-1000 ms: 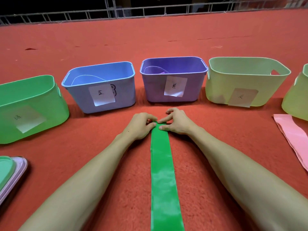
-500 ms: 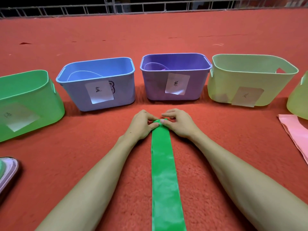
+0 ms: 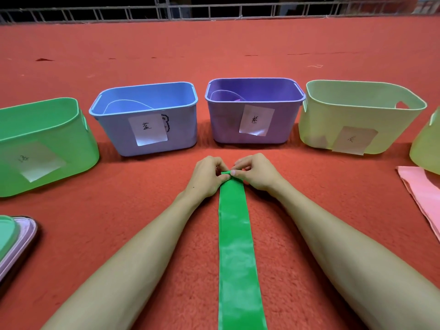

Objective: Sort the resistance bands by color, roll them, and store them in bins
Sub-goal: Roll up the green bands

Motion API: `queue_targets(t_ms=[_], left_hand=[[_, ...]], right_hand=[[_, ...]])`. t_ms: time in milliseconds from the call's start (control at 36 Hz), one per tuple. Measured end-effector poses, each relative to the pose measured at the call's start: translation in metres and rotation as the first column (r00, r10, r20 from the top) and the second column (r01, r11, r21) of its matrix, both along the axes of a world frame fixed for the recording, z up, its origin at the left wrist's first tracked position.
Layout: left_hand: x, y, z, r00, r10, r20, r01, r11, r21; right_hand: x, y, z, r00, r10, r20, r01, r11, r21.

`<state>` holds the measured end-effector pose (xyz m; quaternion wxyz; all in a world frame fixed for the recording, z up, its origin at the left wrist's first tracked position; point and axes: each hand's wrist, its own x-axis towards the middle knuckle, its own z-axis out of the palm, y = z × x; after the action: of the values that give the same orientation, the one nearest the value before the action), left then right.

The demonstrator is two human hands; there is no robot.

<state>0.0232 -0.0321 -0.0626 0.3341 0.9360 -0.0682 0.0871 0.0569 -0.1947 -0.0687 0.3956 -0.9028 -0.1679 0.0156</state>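
Rolling step just started. Left hand (image 3: 206, 173) and right hand (image 3: 257, 171) both pinch far end of green band (image 3: 235, 234), flat on red mat. Next: keep roll tight, then green bin (image 3: 45, 144) at 10 o'clock.

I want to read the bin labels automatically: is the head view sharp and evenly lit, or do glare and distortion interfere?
Head view: sharp at centre, labels on the blue bin and purple bin crisp; wide-angle bending tilts the green bin at the left edge, its label faint; sheen on the green band; left hand and right hand unblurred.
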Motion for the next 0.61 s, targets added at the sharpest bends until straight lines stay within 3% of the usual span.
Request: queue_targets(t_ms=[250, 472, 611], left_hand=[[-0.008, 0.008, 0.0, 0.995, -0.102, 0.002, 0.102, 0.994, -0.034], [-0.012, 0.009, -0.002, 0.996, -0.082, 0.04, 0.083, 0.996, -0.034], [-0.015, 0.008, -0.003, 0.993, -0.092, 0.074, 0.094, 0.995, -0.027]], right_hand=[[-0.013, -0.001, 0.001, 0.997, -0.014, 0.075, 0.015, 1.0, -0.018], [-0.026, -0.003, 0.003, 0.987, 0.0, 0.164, 0.012, 0.997, -0.072], [-0.031, -0.006, 0.006, 0.984, -0.042, 0.172, 0.045, 0.999, -0.014]])
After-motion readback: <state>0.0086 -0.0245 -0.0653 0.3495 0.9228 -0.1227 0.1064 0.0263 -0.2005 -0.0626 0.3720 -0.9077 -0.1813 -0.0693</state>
